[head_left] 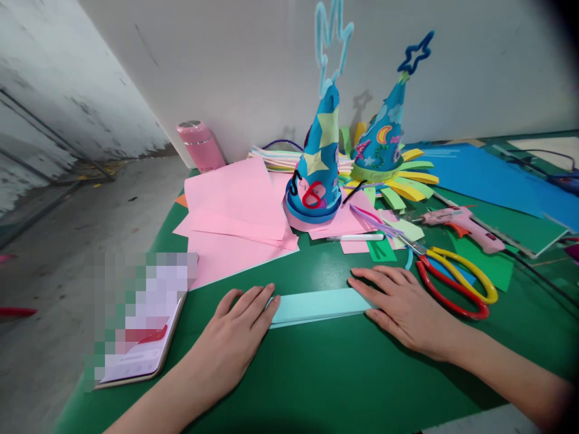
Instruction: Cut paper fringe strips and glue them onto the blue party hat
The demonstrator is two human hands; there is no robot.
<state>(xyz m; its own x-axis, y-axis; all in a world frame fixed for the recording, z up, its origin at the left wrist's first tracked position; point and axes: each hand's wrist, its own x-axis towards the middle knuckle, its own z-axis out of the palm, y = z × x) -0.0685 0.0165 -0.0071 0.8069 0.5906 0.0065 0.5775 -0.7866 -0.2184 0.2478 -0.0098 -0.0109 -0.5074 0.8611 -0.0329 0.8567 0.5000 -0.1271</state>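
Paper strip (321,305), pale turquoise, narrow, layered

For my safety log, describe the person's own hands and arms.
The left hand and right hand are without gloves, and no ring, watch or bracelet shows. The left forearm and right forearm show no sleeve, though the right one blurs toward the dark edge.

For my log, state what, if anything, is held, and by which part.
A turquoise paper strip, held down at both ends: left hand on its left, right hand on its right.
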